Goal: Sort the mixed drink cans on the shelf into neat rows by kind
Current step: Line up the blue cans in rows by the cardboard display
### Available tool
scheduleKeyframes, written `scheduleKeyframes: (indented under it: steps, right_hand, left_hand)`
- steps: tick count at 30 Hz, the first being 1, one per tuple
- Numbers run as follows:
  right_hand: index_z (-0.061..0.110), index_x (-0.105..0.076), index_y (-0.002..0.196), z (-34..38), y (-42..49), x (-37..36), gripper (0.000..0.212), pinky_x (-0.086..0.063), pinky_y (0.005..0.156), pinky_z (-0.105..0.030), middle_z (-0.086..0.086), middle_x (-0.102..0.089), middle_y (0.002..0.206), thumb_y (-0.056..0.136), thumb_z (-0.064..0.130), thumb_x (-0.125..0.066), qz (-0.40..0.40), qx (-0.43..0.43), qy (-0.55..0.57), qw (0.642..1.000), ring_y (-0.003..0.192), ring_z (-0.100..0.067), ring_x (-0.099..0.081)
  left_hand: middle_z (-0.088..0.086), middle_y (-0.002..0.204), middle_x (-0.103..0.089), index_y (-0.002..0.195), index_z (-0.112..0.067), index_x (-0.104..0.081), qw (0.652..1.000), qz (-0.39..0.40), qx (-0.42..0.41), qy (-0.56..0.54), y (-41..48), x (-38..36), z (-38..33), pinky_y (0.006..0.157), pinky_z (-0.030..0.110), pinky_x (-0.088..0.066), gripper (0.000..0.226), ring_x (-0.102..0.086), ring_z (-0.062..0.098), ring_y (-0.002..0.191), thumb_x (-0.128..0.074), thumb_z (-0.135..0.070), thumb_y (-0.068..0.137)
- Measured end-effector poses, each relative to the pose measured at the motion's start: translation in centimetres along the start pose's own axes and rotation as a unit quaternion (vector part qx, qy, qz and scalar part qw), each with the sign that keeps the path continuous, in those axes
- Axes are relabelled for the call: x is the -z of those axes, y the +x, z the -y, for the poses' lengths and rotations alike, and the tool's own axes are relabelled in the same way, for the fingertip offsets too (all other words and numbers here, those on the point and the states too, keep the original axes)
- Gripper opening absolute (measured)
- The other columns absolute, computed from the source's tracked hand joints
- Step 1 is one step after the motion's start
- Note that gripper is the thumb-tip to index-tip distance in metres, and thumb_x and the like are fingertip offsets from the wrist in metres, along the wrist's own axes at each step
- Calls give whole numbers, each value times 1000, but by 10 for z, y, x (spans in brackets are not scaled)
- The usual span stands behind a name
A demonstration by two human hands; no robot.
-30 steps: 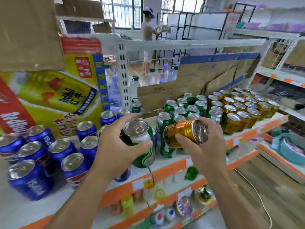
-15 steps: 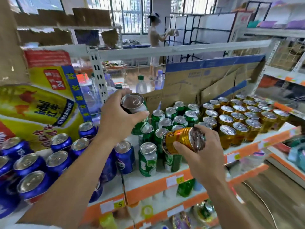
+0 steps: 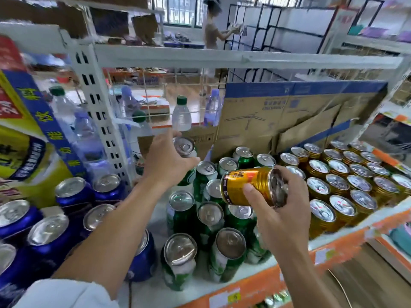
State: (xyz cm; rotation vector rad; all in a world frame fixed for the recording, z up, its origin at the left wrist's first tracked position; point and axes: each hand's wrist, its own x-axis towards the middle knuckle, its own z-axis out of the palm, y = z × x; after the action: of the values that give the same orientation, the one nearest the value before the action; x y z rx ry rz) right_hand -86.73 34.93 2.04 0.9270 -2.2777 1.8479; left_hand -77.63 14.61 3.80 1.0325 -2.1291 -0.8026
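The left hand (image 3: 165, 161) is curled round an upright green aluminium drink can (image 3: 184, 146) at the back edge of the orange-fronted shelf (image 3: 251, 284), behind the standing green cans (image 3: 209, 218). The right hand (image 3: 282, 210) clamps a gold ribbed drink can (image 3: 246, 185) held sideways, its lid pointing toward the gold rows (image 3: 347, 187) at the shelf's right end, nearest this hand; it likely needs tipping upright

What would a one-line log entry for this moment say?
left hand: grips green can, rear of green cans | right hand: grips gold can, lying sideways, above green cans
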Motion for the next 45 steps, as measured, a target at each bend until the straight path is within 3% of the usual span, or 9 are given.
scheduleKeyframes:
  steps: [7,12,17,20,24,27,32,36,45]
  right_hand:
    - [32,-53,124,-17,35,17,58,-41,68,-6,0,-45,123,73,47,-75,-26,-28,-24,999,100,-8,-52]
    - [21,-56,129,-33,48,32,66,-36,68,4,-2,-47,122,71,45,-76,-23,-30,-31,999,93,19,-46]
    - [33,-57,107,-34,61,73,51,-41,62,-4,0,-50,111,60,44,-71,-18,-28,-58,998,88,16,-50]
    - [46,-55,93,-40,65,102,42,-42,66,-17,6,-51,105,55,45,-71,61,-41,-100,992,86,8,-52]
    - [37,-58,110,-57,61,122,56,-41,68,-15,9,-48,110,57,42,-77,171,-53,-196,964,88,5,-51]
    - [34,-57,122,-68,54,123,62,-49,82,-32,8,-45,114,65,33,-81,225,-69,-247,940,99,-15,-54]
    - [28,-55,123,-88,46,116,60,-50,80,-37,9,-41,110,69,31,-79,277,-26,-294,914,100,-21,-52]
    - [28,-48,137,-101,42,100,67,-48,87,-34,7,-43,128,76,34,-75,303,34,-322,896,119,-20,-44]
    - [25,-28,150,-97,51,96,71,-27,110,-33,2,-27,154,88,38,-59,341,46,-351,871,139,-25,-23]
  left_hand:
    - [5,104,-56,106,-20,-47,976,155,104,115,1,-35,22,64,32,-35,57,-51,22,86,-85,-31,65]
    - [6,112,-59,119,-18,-51,956,213,125,159,0,-35,15,77,32,-42,48,-54,25,98,-73,-38,81]
    - [4,126,-52,131,-22,-50,968,174,-12,179,-25,-52,-41,94,35,-42,49,-51,25,115,-61,-44,89]
    - [-2,127,-54,130,-25,-53,942,270,-119,158,-45,-83,-83,90,31,-42,45,-52,19,114,-59,-45,90]
    - [2,109,-56,111,-24,-57,894,354,-188,203,-56,-131,-109,80,39,-49,35,-57,26,103,-63,-46,85]
    - [6,121,-48,130,-27,-45,868,374,-176,276,-58,-151,-113,84,44,-49,60,-55,32,108,-68,-48,78]
    - [-1,95,-54,99,-24,-53,896,334,-147,253,-62,-153,-113,70,39,-51,36,-60,30,93,-68,-39,70]
    - [1,105,-53,114,-25,-57,896,276,-135,322,-64,-142,-113,69,33,-43,44,-56,28,101,-66,-39,73]
    - [1,153,-26,146,-37,-35,921,211,-105,311,-79,-132,-98,113,42,-17,59,-16,22,142,-48,-56,91]
